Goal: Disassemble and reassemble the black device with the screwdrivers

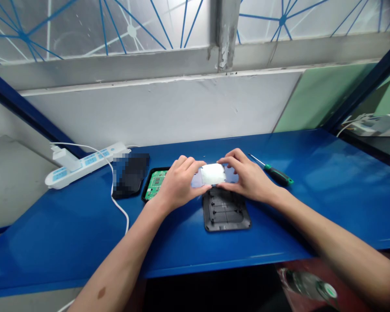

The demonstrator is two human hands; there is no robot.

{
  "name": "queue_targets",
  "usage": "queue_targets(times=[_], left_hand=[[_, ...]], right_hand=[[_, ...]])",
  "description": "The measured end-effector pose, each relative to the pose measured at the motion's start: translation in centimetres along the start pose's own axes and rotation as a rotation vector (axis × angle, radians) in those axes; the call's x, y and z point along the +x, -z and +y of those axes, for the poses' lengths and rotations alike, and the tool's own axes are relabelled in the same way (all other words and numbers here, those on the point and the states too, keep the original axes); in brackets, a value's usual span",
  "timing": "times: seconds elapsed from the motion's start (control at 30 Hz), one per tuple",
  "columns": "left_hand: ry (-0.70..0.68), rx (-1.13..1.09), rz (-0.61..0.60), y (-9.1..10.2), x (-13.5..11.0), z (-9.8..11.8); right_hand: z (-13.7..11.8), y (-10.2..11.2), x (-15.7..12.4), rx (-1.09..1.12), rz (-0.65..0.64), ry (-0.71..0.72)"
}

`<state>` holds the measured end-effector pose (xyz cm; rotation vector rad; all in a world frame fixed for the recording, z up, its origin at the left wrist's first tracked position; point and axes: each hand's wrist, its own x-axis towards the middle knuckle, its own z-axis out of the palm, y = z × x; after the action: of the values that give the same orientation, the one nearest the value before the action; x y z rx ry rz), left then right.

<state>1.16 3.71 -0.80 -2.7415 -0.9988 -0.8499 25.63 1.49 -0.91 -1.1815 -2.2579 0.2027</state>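
A flat, bright white rectangular panel (213, 174) with bluish, see-through-looking ends is held up between my two hands. My left hand (181, 178) pinches its left end between thumb and fingers, and my right hand (245, 175) grips the right end the same way. Below the panel, a black plastic cover (227, 212) lies on the blue table with its ribbed inner side up. Left of it, partly behind my left hand, sits a black housing with a green circuit board (155, 183) inside.
A screwdriver (277, 174) with a green and black handle lies right of my right hand. At the left are a dark, partly pixelated object (134, 175), a white power strip (87, 164) and a white cable (117, 206). A bottle (312, 284) stands below the table edge.
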Motion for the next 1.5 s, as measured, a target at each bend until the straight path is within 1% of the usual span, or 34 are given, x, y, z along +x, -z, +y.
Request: queue_targets(times=[0.27,0.4,0.57,0.77,0.9,1.07,1.17,1.27,1.43,1.5], left_hand=[[0.011,0.019,-0.005,-0.1,-0.2,-0.2],[0.015,0.039,-0.028,-0.1,-0.2,-0.2],[0.012,0.048,-0.046,-0.1,-0.2,-0.1],[-0.017,0.044,-0.020,-0.2,-0.1,0.4],[-0.053,0.031,0.001,0.0,-0.1,0.8],[-0.098,-0.002,0.013,0.0,0.0,1.5],[-0.104,-0.052,0.051,0.0,0.1,1.8],[-0.074,-0.118,0.090,0.2,0.2,2.0],[0.021,-0.216,0.134,0.8,0.4,2.1],[0.048,-0.257,0.143,0.9,0.4,2.1]], right_hand=[[-0.4,0.3,0.0,0.014,0.030,0.032],[-0.6,0.3,-0.1,0.014,0.033,0.045],[-0.9,0.3,-0.2,0.013,0.064,0.093],[-1.3,0.4,-0.3,-0.016,0.139,0.179],[-1.7,0.3,-0.2,0.009,0.159,0.206],[-2.1,0.0,-0.2,0.090,0.168,0.215],[-2.2,-0.1,-0.3,0.160,0.169,0.204],[-2.0,0.0,-0.4,0.206,0.146,0.201],[-1.2,0.1,-0.3,0.236,-0.014,0.129],[-1.0,-0.1,-0.2,0.240,-0.051,0.118]])
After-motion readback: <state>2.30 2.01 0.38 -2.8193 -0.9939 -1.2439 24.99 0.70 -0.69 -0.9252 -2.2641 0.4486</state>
